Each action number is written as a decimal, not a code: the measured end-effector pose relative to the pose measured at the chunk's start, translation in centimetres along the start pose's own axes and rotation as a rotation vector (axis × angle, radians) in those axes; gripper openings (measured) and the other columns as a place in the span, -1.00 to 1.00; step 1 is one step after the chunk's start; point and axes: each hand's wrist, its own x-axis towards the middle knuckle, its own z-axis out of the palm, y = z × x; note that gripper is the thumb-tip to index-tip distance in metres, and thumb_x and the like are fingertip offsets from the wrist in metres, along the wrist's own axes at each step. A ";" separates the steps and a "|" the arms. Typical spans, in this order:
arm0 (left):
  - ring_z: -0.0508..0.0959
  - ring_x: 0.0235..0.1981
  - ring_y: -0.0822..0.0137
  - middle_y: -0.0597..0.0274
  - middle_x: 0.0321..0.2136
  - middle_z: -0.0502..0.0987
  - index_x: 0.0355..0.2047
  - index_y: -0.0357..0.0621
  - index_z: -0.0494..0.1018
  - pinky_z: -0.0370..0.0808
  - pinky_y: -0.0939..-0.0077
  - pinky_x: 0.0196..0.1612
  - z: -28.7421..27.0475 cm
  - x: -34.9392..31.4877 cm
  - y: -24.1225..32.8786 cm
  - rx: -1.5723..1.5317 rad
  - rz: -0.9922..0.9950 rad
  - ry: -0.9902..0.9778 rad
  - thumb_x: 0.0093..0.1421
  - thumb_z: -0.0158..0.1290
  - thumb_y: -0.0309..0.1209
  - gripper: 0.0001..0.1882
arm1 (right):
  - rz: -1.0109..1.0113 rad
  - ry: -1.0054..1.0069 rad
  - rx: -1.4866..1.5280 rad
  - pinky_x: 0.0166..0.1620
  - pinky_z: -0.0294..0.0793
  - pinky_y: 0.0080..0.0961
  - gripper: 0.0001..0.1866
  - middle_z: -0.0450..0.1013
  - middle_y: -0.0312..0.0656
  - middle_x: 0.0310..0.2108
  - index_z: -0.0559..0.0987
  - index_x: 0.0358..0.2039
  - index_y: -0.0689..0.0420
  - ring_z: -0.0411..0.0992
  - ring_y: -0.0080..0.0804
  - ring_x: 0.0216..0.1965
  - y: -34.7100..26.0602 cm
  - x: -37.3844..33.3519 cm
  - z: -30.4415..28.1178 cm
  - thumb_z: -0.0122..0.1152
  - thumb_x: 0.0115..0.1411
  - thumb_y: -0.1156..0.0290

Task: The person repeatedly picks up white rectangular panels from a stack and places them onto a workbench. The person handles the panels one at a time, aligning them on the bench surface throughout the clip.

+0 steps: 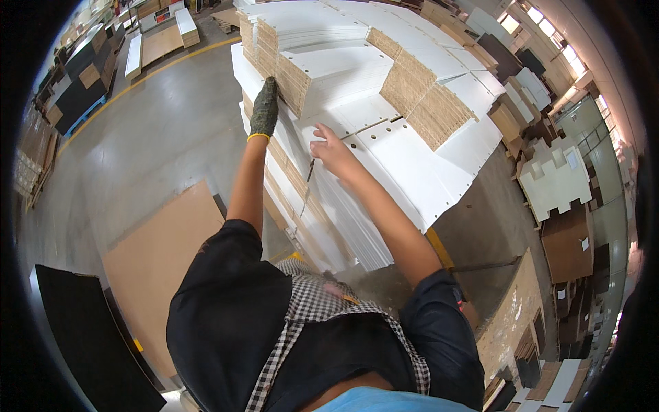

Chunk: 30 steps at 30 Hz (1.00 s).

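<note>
A large stack of white panels (388,154) with raw particleboard edges and drilled holes stands in front of me. My left hand (265,112), in a dark glove, is at the stack's left side, its fingers pressed together against the edge of a block of particleboard-edged panels (293,86). Part of its grip is hidden. Bare, my right hand (332,150) hovers over or rests on the white panels near the middle, fingers apart, with nothing visible in it. Below it a thin dark line (308,175) runs down the stack's side. More stepped particleboard edges (429,103) lie to the right.
A brown sheet (165,264) lies at lower left, with a black panel (93,336) nearer me. Dark boards stand on a blue pallet (86,115) at far left, past a yellow floor line (147,79). To the right are white panel stacks (556,175) and brown boards (568,244).
</note>
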 end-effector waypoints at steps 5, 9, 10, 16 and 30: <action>0.47 0.20 -0.04 -0.09 0.19 0.47 0.25 -0.19 0.38 0.36 0.17 0.29 -1.7 0.5 3.8 0.239 0.084 0.065 0.32 -0.15 -0.50 -0.52 | -0.008 0.163 0.075 0.26 0.33 -0.31 -0.14 0.12 0.13 0.39 -0.05 0.48 0.25 0.27 -0.14 0.32 1.6 5.3 0.7 0.16 0.29 0.37; 0.52 0.13 -0.08 -0.10 0.14 0.51 0.21 -0.13 0.41 0.45 0.11 0.19 -1.8 1.0 5.3 0.475 0.084 0.034 0.29 -0.10 -0.44 -0.53 | -0.031 0.242 0.125 0.31 0.27 -0.31 -0.13 0.09 0.21 0.40 -0.07 0.48 0.29 0.21 -0.09 0.37 2.7 7.0 0.9 0.16 0.29 0.40; 0.52 0.13 -0.08 -0.10 0.14 0.50 0.22 -0.12 0.40 0.45 0.11 0.18 -1.7 1.0 5.4 0.469 0.107 0.065 0.30 -0.11 -0.43 -0.53 | -0.039 0.253 0.160 0.33 0.25 -0.32 -0.13 0.08 0.22 0.40 -0.07 0.47 0.30 0.20 -0.08 0.38 2.9 7.2 1.0 0.16 0.29 0.40; 0.54 0.08 -0.13 -0.18 0.09 0.53 0.26 -0.11 0.36 0.44 0.05 0.16 -1.4 1.0 6.6 0.219 -0.286 0.054 0.42 -0.25 -0.29 -0.53 | -0.053 0.216 0.086 0.29 0.31 -0.37 -0.18 0.09 0.21 0.40 0.03 0.44 0.35 0.24 -0.10 0.35 3.8 7.9 0.5 0.19 0.28 0.40; 0.60 -0.06 -0.03 -0.09 -0.10 0.64 -0.06 -0.24 0.59 0.43 0.20 0.09 -2.4 0.5 7.6 -0.243 -0.466 0.155 0.49 -0.40 0.14 -0.27 | 0.015 0.185 0.245 0.10 0.44 -0.35 -0.21 0.19 0.14 0.35 0.10 0.44 0.26 0.48 -0.21 0.07 1.5 6.7 0.5 0.17 0.25 0.38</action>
